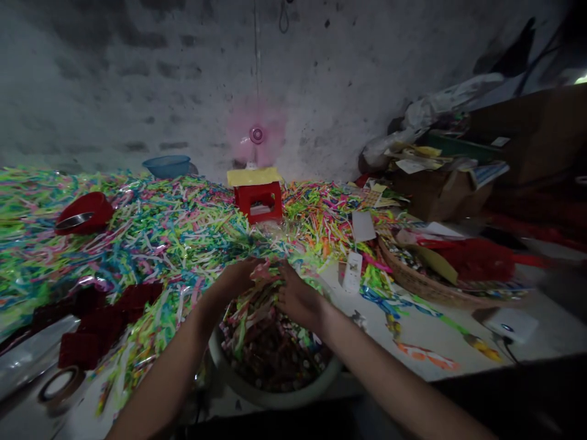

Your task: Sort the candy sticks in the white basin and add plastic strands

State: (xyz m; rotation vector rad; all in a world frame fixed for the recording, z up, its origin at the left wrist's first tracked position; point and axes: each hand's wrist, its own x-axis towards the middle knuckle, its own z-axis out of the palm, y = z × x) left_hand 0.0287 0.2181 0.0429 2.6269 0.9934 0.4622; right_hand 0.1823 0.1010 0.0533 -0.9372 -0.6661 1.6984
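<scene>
My left hand [236, 278] and my right hand [296, 298] meet over a round white basin [275, 400] that is filled with small dark and coloured pieces. Both hands are closed on a bunch of pale pink and green strips [262, 287] held between them above the basin. A wide heap of bright neon strips [183, 226] covers the floor just beyond the hands.
A red stool [258, 200] with a yellow top carries a small pink fan [255, 135]. At left lie a red bowl [85, 212], a blue bowl [167, 165] and a tape roll [59, 385]. A woven basket [426, 284] and cardboard boxes [440, 192] stand at right.
</scene>
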